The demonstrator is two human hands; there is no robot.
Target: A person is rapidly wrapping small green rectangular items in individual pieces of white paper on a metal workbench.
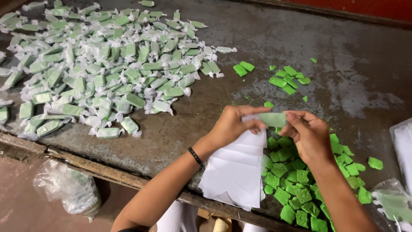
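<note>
Both hands raised just above the table (266, 38), meeting over the near edge. Left hand (234, 124) closed on one end of a green candy (271, 119) half rolled in white wrapper, fingers curled, thumb on top. Right hand (308, 134) pinched shut on the other end, fingertips pressing the wrapper. Candy stretched level between the two grips, touching both, clear of the table. Black band (195, 156) on the left wrist.

Directly below the hands, a stack of white papers (234, 172), overhanging the table's front edge. Just right of it, under the right forearm, a heap of bare green pieces (296, 193). Farther back, a few loose green pieces (288, 78), well apart from the hands. Far left, a wide spread of wrapped candies (107, 64). Clear bag (66, 187) on the floor, lower left; another bag (392, 202) at the right edge
</note>
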